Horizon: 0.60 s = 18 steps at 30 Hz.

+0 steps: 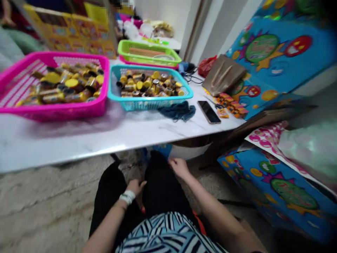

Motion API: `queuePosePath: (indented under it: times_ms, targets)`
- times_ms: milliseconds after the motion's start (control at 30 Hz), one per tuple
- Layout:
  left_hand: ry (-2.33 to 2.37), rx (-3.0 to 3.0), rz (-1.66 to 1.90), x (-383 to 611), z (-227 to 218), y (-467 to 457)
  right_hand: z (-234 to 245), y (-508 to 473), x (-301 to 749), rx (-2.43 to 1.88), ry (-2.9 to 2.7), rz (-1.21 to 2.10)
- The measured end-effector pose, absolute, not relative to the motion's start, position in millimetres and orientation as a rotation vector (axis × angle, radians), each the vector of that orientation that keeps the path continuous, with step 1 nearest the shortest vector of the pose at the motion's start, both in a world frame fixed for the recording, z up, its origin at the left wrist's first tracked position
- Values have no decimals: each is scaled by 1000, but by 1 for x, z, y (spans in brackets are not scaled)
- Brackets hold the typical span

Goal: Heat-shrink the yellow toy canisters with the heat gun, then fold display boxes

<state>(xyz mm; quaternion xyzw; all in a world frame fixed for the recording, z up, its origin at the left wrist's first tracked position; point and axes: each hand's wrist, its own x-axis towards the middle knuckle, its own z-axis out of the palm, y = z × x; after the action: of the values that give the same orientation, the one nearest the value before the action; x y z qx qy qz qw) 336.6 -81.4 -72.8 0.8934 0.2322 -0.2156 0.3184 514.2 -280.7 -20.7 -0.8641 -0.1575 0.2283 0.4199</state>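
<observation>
My left hand [135, 187] rests low between my thighs, a pale band round its wrist. Its thumb sticks out toward the right leg; the other fingers are mostly hidden. Beside my right knee, my right hand [179, 167] has its fingers curled in, and nothing shows in them. Both hands are below the table's front edge, against or close to the black trousers [164, 186]. On the white table [86, 140] above them stand a pink basket [86, 110] and a turquoise basket [155, 104], both holding many small yellow-and-brown tubes with round caps.
Right of the turquoise basket lie a dark cloth [180, 111], a phone [209, 112] and orange packets [229, 103]. A brown paper bag [223, 75] leans behind them. Green basket [147, 51] stands at the back. Blue printed cartons [284, 189] stack on the right. Another person's arm shows far left.
</observation>
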Motion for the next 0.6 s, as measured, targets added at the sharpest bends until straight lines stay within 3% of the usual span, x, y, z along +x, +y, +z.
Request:
queuePosePath:
  times_ms: [233, 433, 600]
  targets:
    - [701, 2190, -607, 334, -100, -96, -22, -290, 494, -2356, -732, 500]
    - [697, 2133, -591, 326, -98, -100, -41, -271, 423, -2473, -1025, 228]
    - [738, 2109, -489, 323, -95, -86, -36, -281, 444, -2317, -799, 362]
